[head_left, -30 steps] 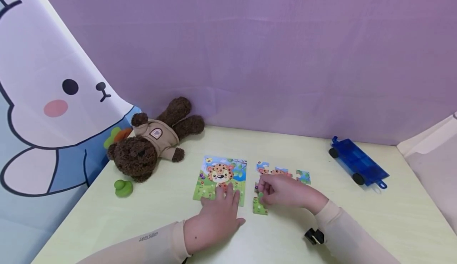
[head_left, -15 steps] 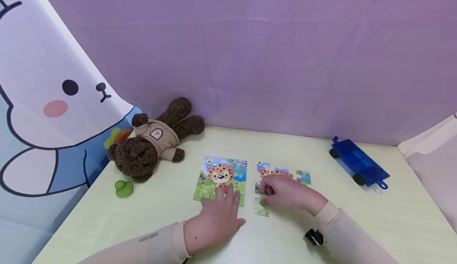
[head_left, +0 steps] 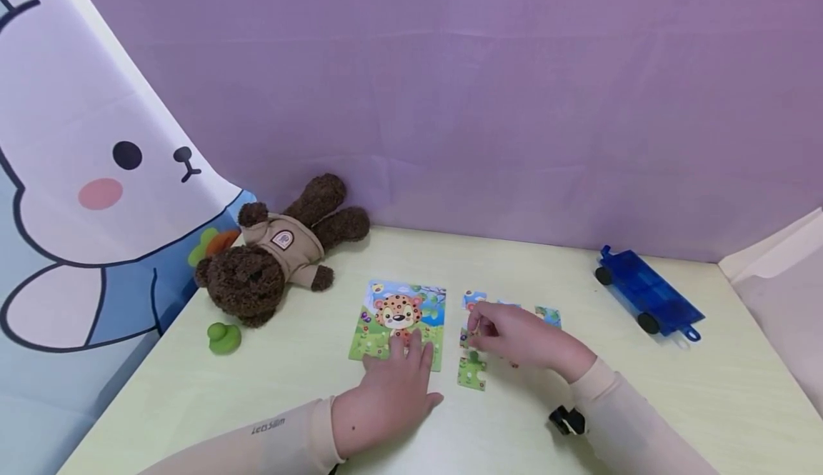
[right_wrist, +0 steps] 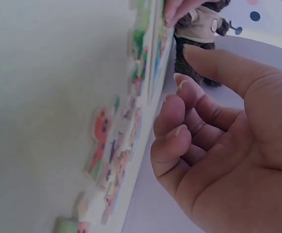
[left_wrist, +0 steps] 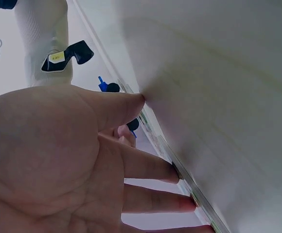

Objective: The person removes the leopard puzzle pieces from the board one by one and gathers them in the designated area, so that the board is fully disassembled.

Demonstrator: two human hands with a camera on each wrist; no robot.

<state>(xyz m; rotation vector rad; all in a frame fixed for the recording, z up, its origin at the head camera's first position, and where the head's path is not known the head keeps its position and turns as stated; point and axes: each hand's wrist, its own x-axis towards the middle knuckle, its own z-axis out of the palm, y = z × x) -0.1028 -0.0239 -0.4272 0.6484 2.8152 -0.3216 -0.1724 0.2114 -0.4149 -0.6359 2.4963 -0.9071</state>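
Note:
A leopard picture card (head_left: 411,303) lies flat mid-table, and the spread fingers of my left hand (head_left: 393,398) rest on its near edge. Several jigsaw puzzle pieces lie to its right. A green corner puzzle piece (head_left: 471,375) shows at the near left of that group, and a blue-green one (head_left: 549,313) at the far right. My right hand (head_left: 522,336) is over the group and hides part of it. In the right wrist view, the right hand (right_wrist: 238,131) has loosely bent fingers, thumb apart, with nothing visible between them. The pieces appear edge-on there.
A brown teddy bear (head_left: 283,253) lies at the back left, with a green toy duck (head_left: 223,338) in front of it. At the back right stands a blue wheeled toy cart (head_left: 652,293). A purple cloth (head_left: 411,103) hangs behind the table.
My right hand has lifted a little and shifted away from the near corner puzzle piece, which shows more fully, knob included. The left hand has stayed on the card.

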